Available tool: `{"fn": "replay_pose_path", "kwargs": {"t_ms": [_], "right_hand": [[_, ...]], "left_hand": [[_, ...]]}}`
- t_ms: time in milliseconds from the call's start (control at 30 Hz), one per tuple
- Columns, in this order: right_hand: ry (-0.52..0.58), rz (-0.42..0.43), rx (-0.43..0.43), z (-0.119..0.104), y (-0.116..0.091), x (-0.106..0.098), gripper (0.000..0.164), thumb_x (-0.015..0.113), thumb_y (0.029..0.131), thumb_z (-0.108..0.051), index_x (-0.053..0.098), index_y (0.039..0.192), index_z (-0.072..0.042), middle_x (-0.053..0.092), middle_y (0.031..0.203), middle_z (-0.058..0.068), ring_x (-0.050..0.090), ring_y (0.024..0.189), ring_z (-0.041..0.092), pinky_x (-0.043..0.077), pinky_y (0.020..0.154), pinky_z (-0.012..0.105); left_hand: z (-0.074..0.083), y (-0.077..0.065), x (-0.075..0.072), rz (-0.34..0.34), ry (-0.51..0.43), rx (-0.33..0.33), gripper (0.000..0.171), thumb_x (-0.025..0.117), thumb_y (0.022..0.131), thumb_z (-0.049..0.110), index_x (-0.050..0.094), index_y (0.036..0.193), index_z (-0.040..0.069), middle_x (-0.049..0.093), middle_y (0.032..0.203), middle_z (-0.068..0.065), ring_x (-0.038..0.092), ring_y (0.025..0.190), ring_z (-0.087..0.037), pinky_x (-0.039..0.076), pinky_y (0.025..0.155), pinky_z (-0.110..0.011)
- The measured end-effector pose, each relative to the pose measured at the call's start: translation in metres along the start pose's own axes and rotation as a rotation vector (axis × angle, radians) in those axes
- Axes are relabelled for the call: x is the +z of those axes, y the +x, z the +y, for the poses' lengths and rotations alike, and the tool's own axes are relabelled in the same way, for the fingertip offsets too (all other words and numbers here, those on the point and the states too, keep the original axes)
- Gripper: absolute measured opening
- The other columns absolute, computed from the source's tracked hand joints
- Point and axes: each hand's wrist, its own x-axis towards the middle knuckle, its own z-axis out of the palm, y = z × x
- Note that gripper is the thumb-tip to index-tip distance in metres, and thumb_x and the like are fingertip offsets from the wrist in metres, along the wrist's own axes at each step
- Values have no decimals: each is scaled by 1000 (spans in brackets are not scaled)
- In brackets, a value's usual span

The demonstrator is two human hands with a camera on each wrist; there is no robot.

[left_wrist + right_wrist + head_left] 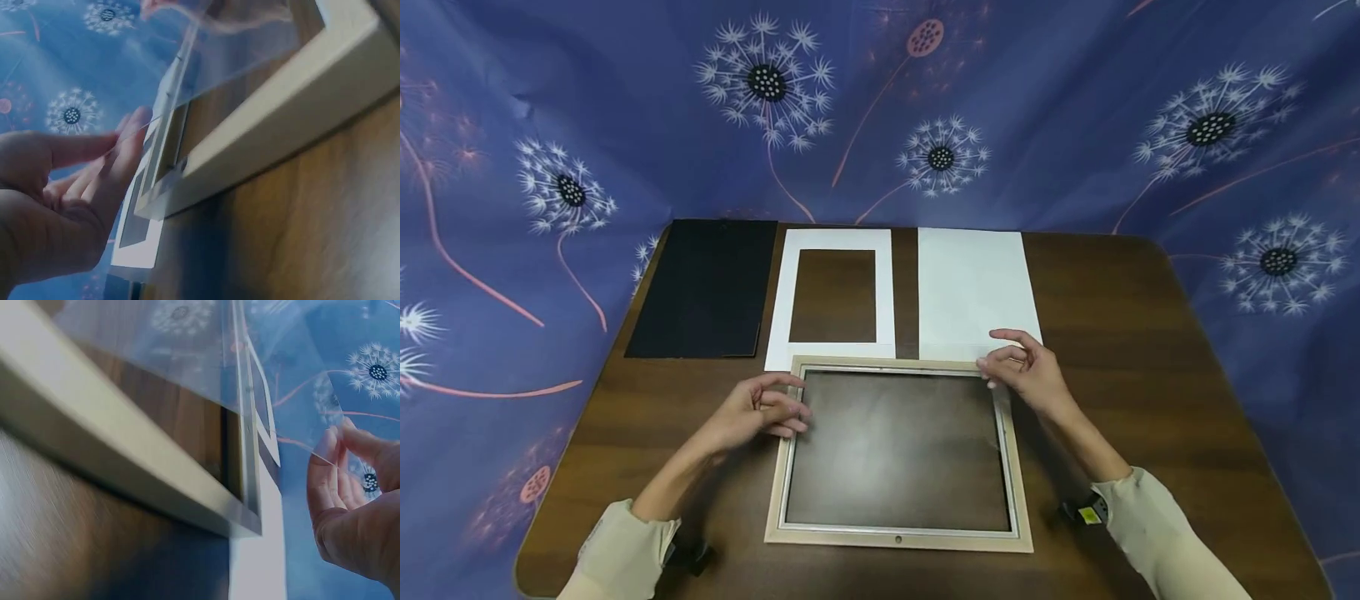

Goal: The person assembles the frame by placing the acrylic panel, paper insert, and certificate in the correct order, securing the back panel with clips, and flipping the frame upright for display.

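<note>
A clear sheet [231, 65] spans between my hands above a pale wooden picture frame [962, 542]; it is nearly invisible in the head view. My left hand [763, 408] pinches one edge between thumb and fingers over the frame's left side. At the frame's upper right corner, my right hand [1026, 371] pinches the opposite side, thumb against fingers, as the right wrist view shows. The frame lies flat on the table, a silvery strip lining its inner edge. Whether the sheet touches the frame anywhere is hard to tell.
Behind the frame lie a black panel [707, 292] at left, a white mat [883, 292] with a cut-out window, and a plain white sheet [970, 283]. The brown table [1135, 375] meets a blue dandelion-print cloth [1037, 108] at the back and sides.
</note>
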Motion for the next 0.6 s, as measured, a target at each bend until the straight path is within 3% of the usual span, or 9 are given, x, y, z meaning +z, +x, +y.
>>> {"fn": "replay_pose_path", "kwargs": {"t_ms": [100,200,300,400,600], "right_hand": [[120,22,141,3,-8,4,33,64,90,-9,57,119,4,73,90,7,71,78,15,56,72,30],[167,-13,237,5,-17,3,41,61,92,-14,53,120,15,72,97,12,71,86,18,54,80,33],[169,-93,258,10,-25,1,47,57,95,-10,41,128,19,69,105,19,70,93,23,53,83,38],[133,-136,251,12,-32,-1,49,55,95,-8,35,134,14,66,110,22,69,96,25,53,81,42],[52,-139,246,11,-37,-3,50,56,95,-10,35,134,12,64,110,26,70,91,26,55,74,45]], "left_hand": [[-5,-6,2,61,-23,-12,47,52,95,-1,33,137,-12,60,112,-36,71,86,-28,56,74,-35],[-10,-6,4,103,-34,-29,45,52,94,-3,36,135,-11,61,110,-35,71,85,-27,56,72,-34],[-13,-5,8,126,-36,-41,43,53,93,-5,38,132,-12,61,109,-35,71,84,-28,56,71,-35],[-15,-3,12,140,-23,-36,41,53,92,-6,39,130,-12,60,107,-36,70,85,-28,57,71,-35],[-16,-2,16,135,47,-26,42,53,91,-8,41,131,-11,60,102,-37,70,85,-30,57,70,-36]]}}
